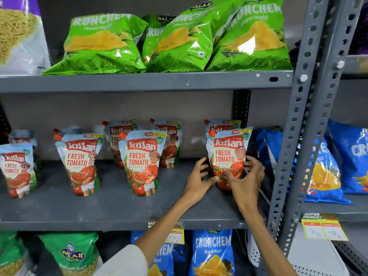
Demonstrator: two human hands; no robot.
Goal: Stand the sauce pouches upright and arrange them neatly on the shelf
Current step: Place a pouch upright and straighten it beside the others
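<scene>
Several Kissan ketchup pouches stand upright on the grey middle shelf (111,208). At the right end, a front pouch (229,154) is held at its base from both sides. My left hand (199,182) touches its lower left edge with fingers spread. My right hand (245,176) wraps its lower right side, thumb on the front. Another pouch (221,124) stands right behind it. More front-row pouches stand at the middle (142,162), left of middle (79,162) and the far left (17,170), with further pouches behind them.
Green chip bags (179,40) fill the shelf above. Blue chip bags (326,172) sit on the neighbouring rack to the right, past the perforated grey upright (296,136). Blue and green snack bags (213,253) sit on the shelf below. Yellow price tags (324,230) hang on shelf edges.
</scene>
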